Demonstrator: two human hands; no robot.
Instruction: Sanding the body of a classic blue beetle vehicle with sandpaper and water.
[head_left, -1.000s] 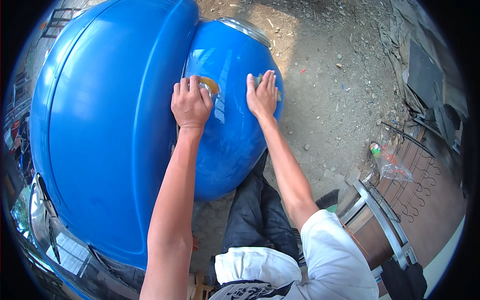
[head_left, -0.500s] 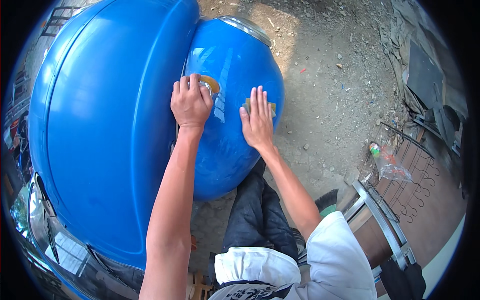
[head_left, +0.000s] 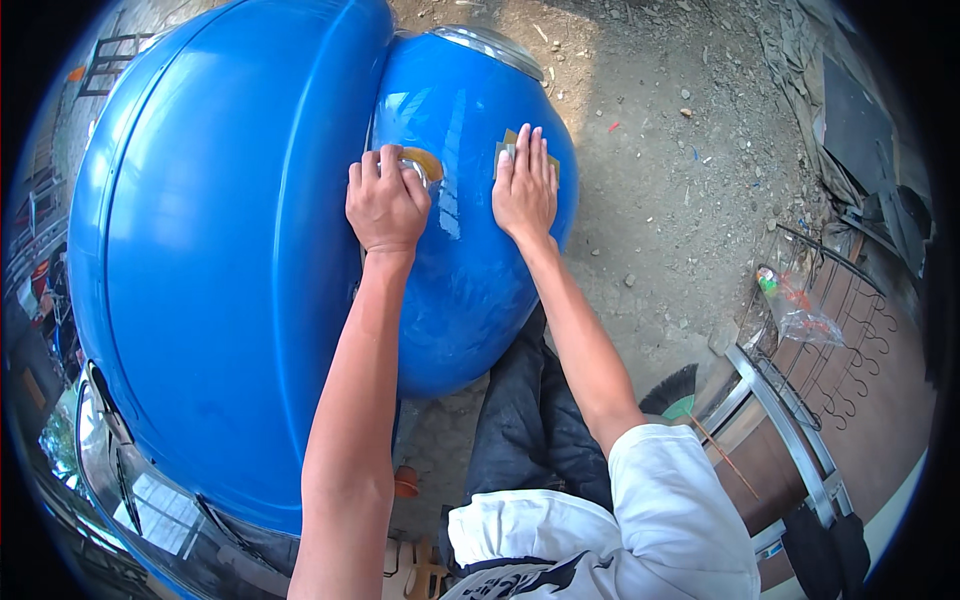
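My left hand (head_left: 388, 203) is closed around a rounded amber lamp (head_left: 428, 163) with a chrome base on top of the glossy blue car fender (head_left: 455, 290). The fingers hide most of the lamp. Farther right, my right hand (head_left: 525, 195) lies flat with straight fingers, pressing a yellowish-green piece of sandpaper (head_left: 507, 140) against the fender's curve. The sheet's edges stick out past my fingers on both sides. Light streaks reflect on the paint between the two hands. Left of the fender rises the wide blue hood (head_left: 200, 250).
A chrome headlight rim (head_left: 488, 50) caps the fender's far end. Dirt ground with pebbles (head_left: 660, 150) lies to the right. Nearby are a wire hook rack (head_left: 850, 330), a plastic bag (head_left: 805, 318), a metal frame (head_left: 790, 430) and a broom head (head_left: 672, 395). The windshield (head_left: 160, 510) is at lower left.
My right hand has slid away from me along the fender with the sandpaper, slightly to the right. My left hand keeps its grip on the lamp. The whole view has shifted a little.
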